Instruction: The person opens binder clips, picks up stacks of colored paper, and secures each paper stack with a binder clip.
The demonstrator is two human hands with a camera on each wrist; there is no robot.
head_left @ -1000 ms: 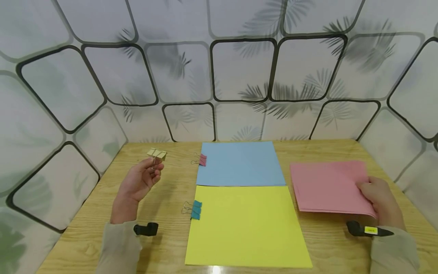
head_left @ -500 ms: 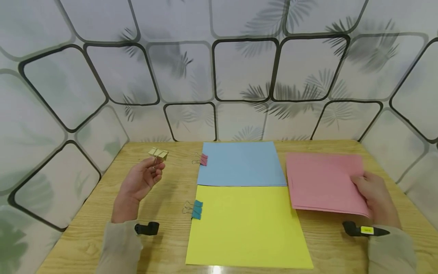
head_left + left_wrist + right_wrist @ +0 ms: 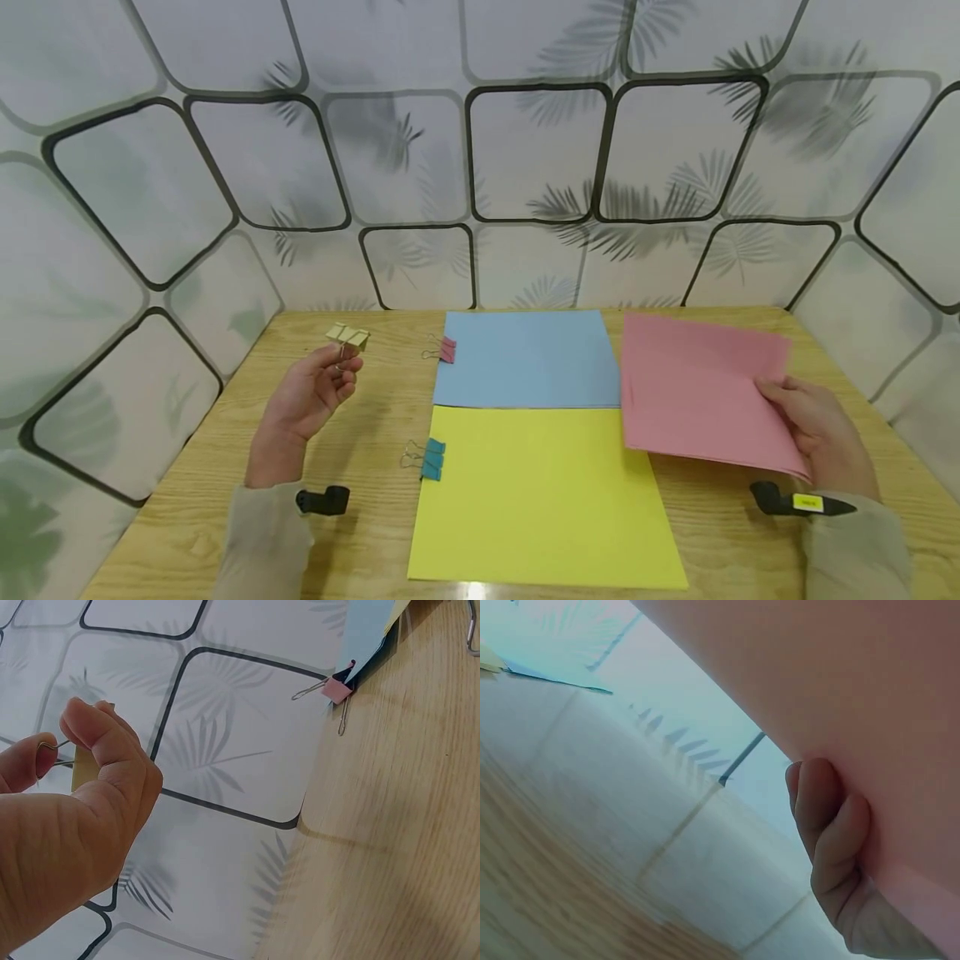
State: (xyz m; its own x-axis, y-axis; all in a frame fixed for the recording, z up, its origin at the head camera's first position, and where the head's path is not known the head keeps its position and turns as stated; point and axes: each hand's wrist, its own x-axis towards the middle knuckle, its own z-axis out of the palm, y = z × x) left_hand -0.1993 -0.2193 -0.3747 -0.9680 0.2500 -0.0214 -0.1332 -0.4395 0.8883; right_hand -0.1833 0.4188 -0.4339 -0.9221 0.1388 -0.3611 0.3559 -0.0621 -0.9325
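In the head view my left hand (image 3: 311,396) pinches a yellow binder clip (image 3: 347,336) by its wire handles, held up at the left. The left wrist view shows thumb and fingers on the clip's wire, with its yellow body (image 3: 85,766) partly hidden behind the fingers. My right hand (image 3: 817,429) grips a few sheets of pink paper (image 3: 697,392) by their right edge. The sheets are raised and tilted, and their left edge overlaps the blue paper (image 3: 525,358) and the yellow paper (image 3: 540,496) in this view. From the right wrist view, curled fingers (image 3: 840,832) press against the pink paper's underside.
On the wooden table (image 3: 360,517), the blue paper bears a pink binder clip (image 3: 447,350) on its left edge. A teal binder clip (image 3: 432,459) grips the yellow paper's left edge. Behind the table rises a patterned wall covering (image 3: 525,158).
My right hand has carried the pink paper leftward and tilted it, so its left edge now overlaps the blue and yellow papers. The left hand with its yellow clip has hardly moved.
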